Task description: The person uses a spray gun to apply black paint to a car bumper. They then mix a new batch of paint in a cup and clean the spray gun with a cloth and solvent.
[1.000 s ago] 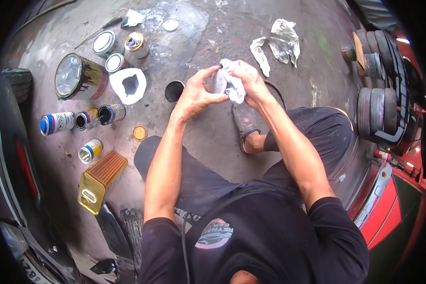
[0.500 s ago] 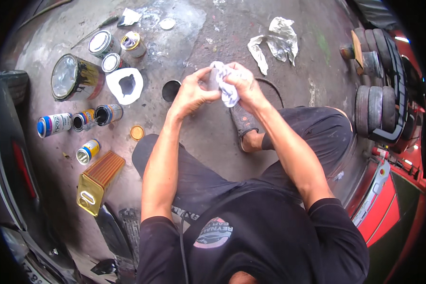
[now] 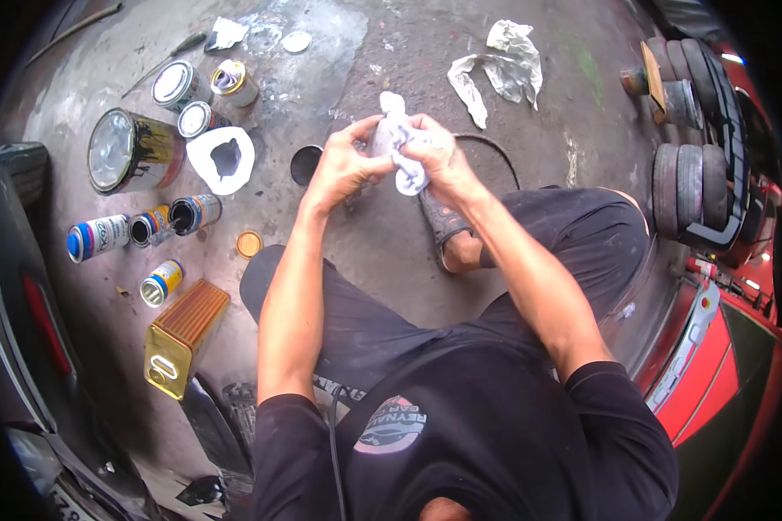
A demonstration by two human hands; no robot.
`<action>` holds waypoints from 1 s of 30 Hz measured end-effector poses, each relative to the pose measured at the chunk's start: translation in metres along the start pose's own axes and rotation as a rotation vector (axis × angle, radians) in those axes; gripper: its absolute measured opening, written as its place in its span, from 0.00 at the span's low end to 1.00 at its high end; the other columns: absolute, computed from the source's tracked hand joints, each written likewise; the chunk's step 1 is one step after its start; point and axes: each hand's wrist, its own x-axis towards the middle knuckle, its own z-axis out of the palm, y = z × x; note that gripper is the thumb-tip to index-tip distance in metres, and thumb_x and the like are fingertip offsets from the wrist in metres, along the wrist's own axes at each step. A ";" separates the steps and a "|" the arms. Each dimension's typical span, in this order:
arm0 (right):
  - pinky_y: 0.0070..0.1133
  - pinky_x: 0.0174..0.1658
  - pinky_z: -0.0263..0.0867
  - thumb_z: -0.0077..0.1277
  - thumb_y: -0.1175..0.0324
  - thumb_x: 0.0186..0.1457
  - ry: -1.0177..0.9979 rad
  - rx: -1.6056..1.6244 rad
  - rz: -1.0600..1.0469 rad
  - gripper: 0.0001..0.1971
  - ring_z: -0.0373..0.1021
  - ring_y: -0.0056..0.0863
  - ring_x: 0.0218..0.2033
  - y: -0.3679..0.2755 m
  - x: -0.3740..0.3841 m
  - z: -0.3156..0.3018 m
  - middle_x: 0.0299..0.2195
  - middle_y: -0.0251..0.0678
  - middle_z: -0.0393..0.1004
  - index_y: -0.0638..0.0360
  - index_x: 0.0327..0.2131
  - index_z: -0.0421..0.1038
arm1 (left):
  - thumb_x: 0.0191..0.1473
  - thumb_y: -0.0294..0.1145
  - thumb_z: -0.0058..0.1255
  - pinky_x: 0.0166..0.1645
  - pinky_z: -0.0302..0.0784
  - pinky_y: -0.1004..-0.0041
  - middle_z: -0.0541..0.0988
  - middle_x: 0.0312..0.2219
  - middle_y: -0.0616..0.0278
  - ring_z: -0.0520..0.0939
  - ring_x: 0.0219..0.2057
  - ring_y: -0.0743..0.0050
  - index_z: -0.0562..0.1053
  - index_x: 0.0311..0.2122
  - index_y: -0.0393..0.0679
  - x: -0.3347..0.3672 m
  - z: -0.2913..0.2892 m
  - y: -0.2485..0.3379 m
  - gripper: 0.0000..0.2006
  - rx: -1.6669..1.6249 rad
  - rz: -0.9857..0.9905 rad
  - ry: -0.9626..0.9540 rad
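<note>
Above my lap, my right hand [image 3: 440, 161] is closed on a crumpled white rag [image 3: 404, 152], pressing it against something between my hands. My left hand [image 3: 342, 165] curves its thumb and fingers round a pale grey, cup-like object [image 3: 380, 137]. The rag and my fingers cover most of that object, so its exact kind cannot be made out. A dark round opening or dark-topped container [image 3: 306, 165] is on the floor just left of my left hand. Farther left, a white sheet with a dark blot [image 3: 221, 161] lies by the paint cans.
At left stand a large paint-streaked can [image 3: 136, 150], smaller cans [image 3: 195, 214] and a gold rectangular tin [image 3: 188, 339]. A crumpled white sheet [image 3: 502, 69] lies ahead. Tyres [image 3: 689, 187] stand at right, near a red car part [image 3: 708, 373]. A dark car body [image 3: 26, 321] borders the left.
The rag has shifted slightly left and bunched up higher between my hands. Both hands have moved a little left, still together round the object.
</note>
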 end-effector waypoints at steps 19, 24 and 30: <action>0.20 0.40 0.74 0.61 0.62 0.60 -0.004 -0.081 0.026 0.14 0.75 0.20 0.35 -0.005 0.015 -0.010 0.35 0.32 0.76 0.61 0.42 0.72 | 0.42 0.33 0.75 0.31 0.80 0.76 0.79 0.44 0.56 0.83 0.30 0.77 0.72 0.62 0.35 -0.003 0.009 0.004 0.41 0.138 0.029 0.073; 0.23 0.39 0.77 0.59 0.64 0.61 0.132 -0.017 -0.084 0.14 0.78 0.22 0.35 0.000 0.039 -0.036 0.35 0.35 0.79 0.66 0.43 0.73 | 0.55 0.39 0.67 0.33 0.84 0.69 0.81 0.46 0.53 0.84 0.33 0.68 0.71 0.64 0.39 -0.004 0.025 0.015 0.33 -0.139 0.064 0.016; 0.26 0.43 0.76 0.61 0.68 0.60 0.121 -0.527 -0.409 0.14 0.80 0.27 0.40 -0.036 0.012 -0.002 0.41 0.39 0.82 0.63 0.46 0.76 | 0.65 0.72 0.34 0.21 0.75 0.72 0.78 0.35 0.57 0.80 0.26 0.68 0.68 0.60 0.46 0.002 0.008 0.007 0.38 -0.671 -0.188 -0.009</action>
